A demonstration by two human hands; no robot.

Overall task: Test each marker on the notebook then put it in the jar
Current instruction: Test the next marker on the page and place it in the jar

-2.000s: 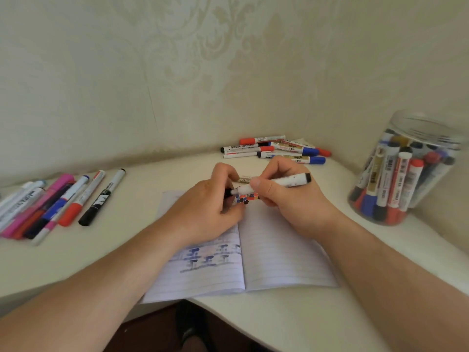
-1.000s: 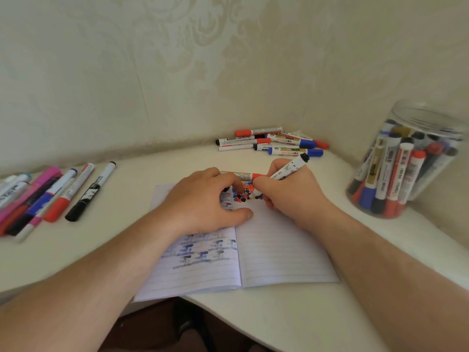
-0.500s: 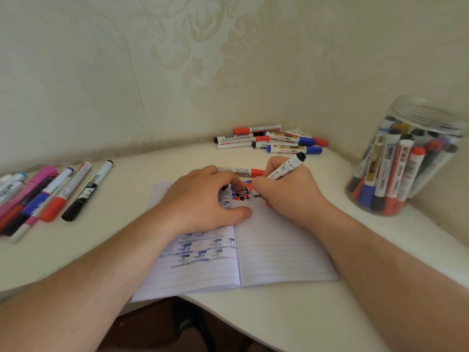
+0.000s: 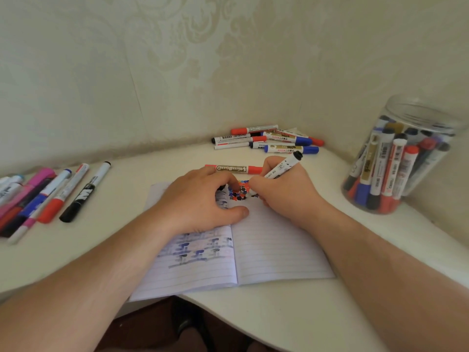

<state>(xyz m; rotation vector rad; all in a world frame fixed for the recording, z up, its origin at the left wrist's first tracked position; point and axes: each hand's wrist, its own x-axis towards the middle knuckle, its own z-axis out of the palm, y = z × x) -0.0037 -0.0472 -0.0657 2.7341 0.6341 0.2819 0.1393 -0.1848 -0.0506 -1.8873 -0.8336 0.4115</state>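
Note:
An open lined notebook lies on the white desk, with a patch of red, blue and black dots near the top of its fold. My right hand grips a white marker with a black end, slanted, its tip down on the page beside the dots. My left hand rests on the left page, thumb flat on the paper, fingers curled around a small black cap that is mostly hidden. The clear plastic jar stands open at the right, holding several markers.
A red WhiteBoard marker lies just beyond the notebook. Several red, blue and black markers are piled in the back corner. A row of several markers lies at the left. Walls close the desk behind and at the right.
My left hand has pulled the black cap off and settled onto the left page. My right hand has tipped the marker down onto the page and is dabbing by the dots.

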